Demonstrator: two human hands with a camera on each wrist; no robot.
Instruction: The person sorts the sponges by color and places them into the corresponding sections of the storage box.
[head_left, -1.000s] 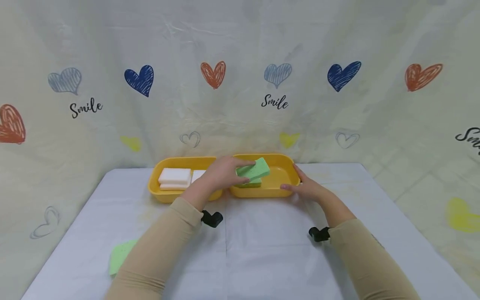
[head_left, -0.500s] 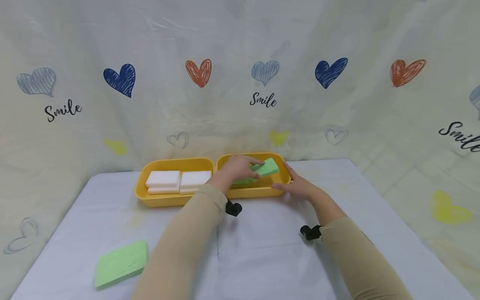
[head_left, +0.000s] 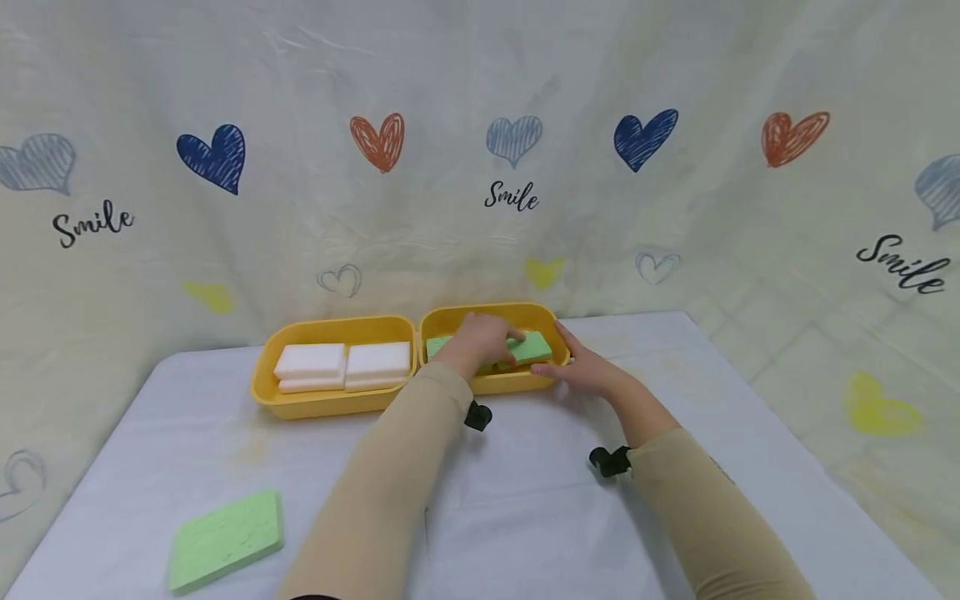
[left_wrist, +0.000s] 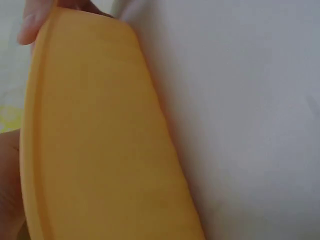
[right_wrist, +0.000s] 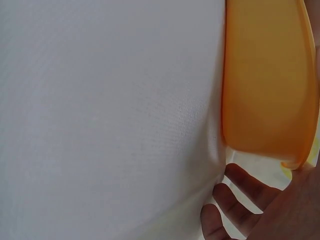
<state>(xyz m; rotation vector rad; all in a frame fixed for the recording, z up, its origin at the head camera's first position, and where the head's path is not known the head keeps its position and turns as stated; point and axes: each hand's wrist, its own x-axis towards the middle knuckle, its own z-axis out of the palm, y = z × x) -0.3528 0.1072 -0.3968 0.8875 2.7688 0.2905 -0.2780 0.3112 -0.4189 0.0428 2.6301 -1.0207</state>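
Note:
Inside the right yellow tray (head_left: 495, 383), my left hand (head_left: 480, 340) pinches a green sponge (head_left: 534, 347), index finger on top and thumb at its near side. The sponge lies low at the tray's right end. Another green sponge (head_left: 437, 345) is to its left, partly covered by the hand. My right hand (head_left: 592, 368) grips the tray's right end, thumb at the front rim and fingers round the side. In the right wrist view, several fingers (right_wrist: 240, 207) extend past the end of the tray (right_wrist: 270, 80). The left wrist view shows mostly the tray's outer wall (left_wrist: 105, 120).
Beside it on the left, a second yellow tray (head_left: 322, 406) holds white sponges (head_left: 309, 361) in two stacks. A larger flat green sponge (head_left: 227, 537) lies at the table's front left. Behind the white-covered table (head_left: 540, 500) hangs a heart-patterned sheet (head_left: 442, 233).
My left hand has carried the green sponge rightward and lowered it into the tray's right end. My right hand keeps its place at the tray. The head view has turned slightly right.

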